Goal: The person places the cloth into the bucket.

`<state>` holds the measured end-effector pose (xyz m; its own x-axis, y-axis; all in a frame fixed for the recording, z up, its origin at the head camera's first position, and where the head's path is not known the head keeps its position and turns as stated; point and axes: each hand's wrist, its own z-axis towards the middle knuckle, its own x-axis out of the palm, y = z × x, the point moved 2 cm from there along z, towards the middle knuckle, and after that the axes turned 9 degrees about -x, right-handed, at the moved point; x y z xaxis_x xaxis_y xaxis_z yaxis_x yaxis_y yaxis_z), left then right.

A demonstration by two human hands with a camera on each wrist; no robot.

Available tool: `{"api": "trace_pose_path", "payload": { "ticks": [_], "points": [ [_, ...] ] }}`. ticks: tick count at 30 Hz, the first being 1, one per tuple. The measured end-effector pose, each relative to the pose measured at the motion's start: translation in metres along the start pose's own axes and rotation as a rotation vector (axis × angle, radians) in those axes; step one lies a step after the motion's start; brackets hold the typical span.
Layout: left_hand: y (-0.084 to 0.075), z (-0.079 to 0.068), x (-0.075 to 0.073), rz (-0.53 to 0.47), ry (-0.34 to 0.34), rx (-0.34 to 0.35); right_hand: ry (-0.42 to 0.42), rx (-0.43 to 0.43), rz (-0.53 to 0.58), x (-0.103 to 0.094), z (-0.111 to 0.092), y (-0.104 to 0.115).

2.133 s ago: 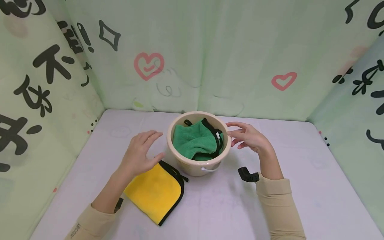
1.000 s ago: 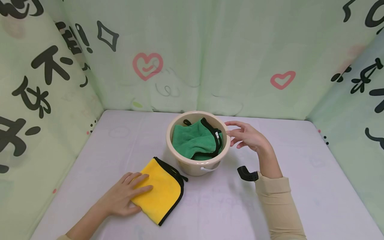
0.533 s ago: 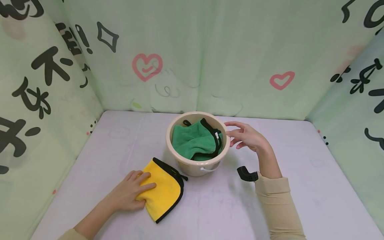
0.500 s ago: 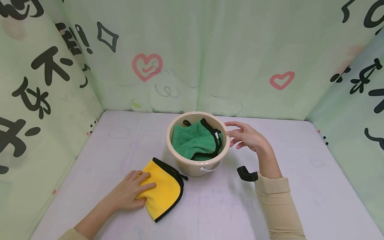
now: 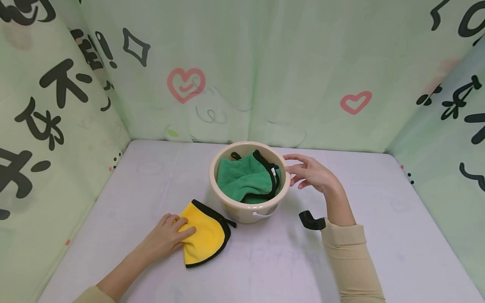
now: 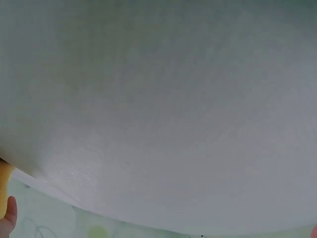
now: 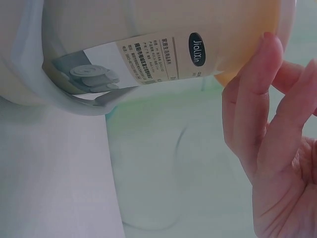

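Observation:
My left hand pinches the left part of a folded yellow cloth with black edging, its near corner curling under. In the left wrist view only a sliver of the cloth and a fingertip show at the lower left. A beige bucket stands behind the cloth, holding a folded green cloth with black edging and a white tag. Against the bucket's right rim rest the loosely bent fingers of my right hand. The right wrist view shows these fingers touching the bucket's side.
A pale table bears the bucket and cloth. The bucket's white handle hangs down its front. Green curtains with printed hearts and characters enclose the back and sides. A black mount sticks out from the right sleeve.
My left hand came down from beside the bucket onto the yellow cloth, then gathered it; its near corner has drawn in and folded under. My right hand stays at the bucket.

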<state>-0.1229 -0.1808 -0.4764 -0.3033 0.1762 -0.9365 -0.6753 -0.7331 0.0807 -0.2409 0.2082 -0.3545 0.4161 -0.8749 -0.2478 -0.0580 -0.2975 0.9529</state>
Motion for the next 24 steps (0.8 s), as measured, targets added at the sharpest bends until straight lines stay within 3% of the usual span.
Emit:
{"api": "trace_pose_path", "payload": {
  "ticks": [11, 18, 24],
  "points": [
    [0.015, 0.002, -0.018, -0.072, -0.263, -0.043, 0.005, 0.0, -0.005, -0.001, -0.001, -0.001],
    [0.032, 0.007, -0.045, -0.061, -0.328, -0.108, 0.012, -0.002, -0.011, -0.002, -0.001, -0.001],
    [0.05, 0.014, -0.073, -0.035, -0.441, -0.167, 0.016, -0.006, -0.012, -0.001, 0.001, -0.001]
  ]
}}
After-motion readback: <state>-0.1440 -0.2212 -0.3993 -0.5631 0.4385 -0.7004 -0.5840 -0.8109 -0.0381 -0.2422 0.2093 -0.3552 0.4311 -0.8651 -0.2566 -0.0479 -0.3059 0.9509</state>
